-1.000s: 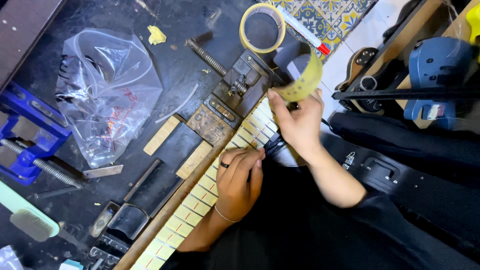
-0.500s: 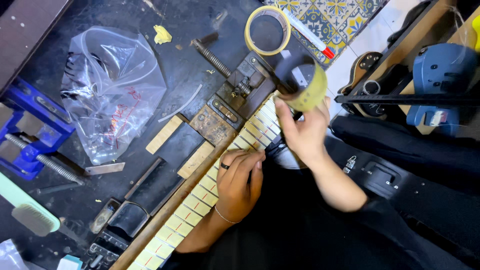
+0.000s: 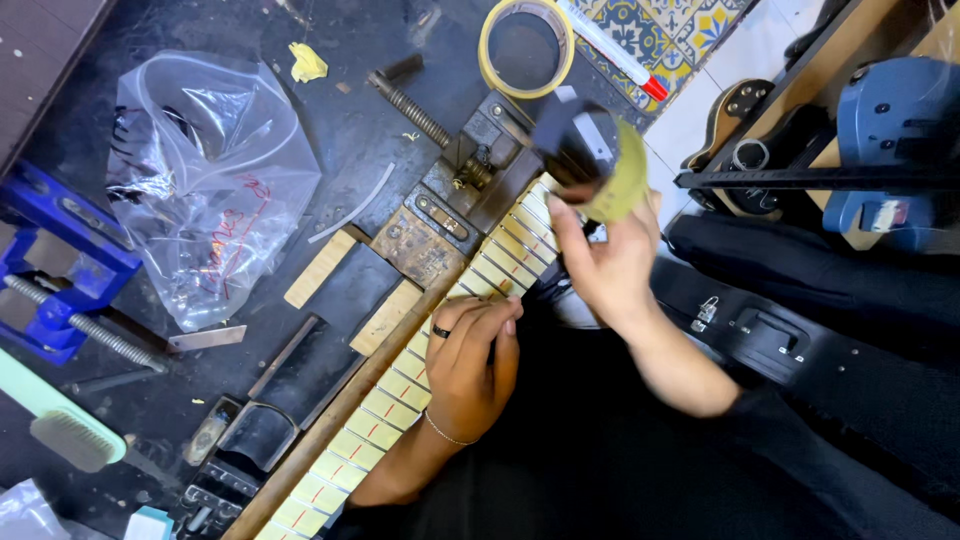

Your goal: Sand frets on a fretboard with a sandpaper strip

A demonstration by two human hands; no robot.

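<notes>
A guitar neck (image 3: 385, 400) lies diagonally across the dark workbench, its fretboard covered in pale yellowish tape between the frets, with red marks. My left hand (image 3: 475, 365), with a dark ring and a thin bracelet, lies flat on the fretboard near its middle. My right hand (image 3: 600, 260) is raised above the upper end of the neck. It grips a dark block with a yellowish-green band (image 3: 595, 155) at the fingertips. I cannot tell exactly what kind of object the block is.
A metal vise (image 3: 480, 170) holds the neck's upper end. A tape roll (image 3: 490, 70), a red-capped marker (image 3: 615, 50), a clear plastic bag (image 3: 210, 190), a blue clamp (image 3: 60, 270), a green-handled brush (image 3: 60, 420) and wood blocks (image 3: 320, 268) lie around. A black case (image 3: 760, 330) sits at right.
My right hand has lifted the dark block with the yellowish band up and away from the fretboard's upper end. My left hand has stayed on the fretboard.
</notes>
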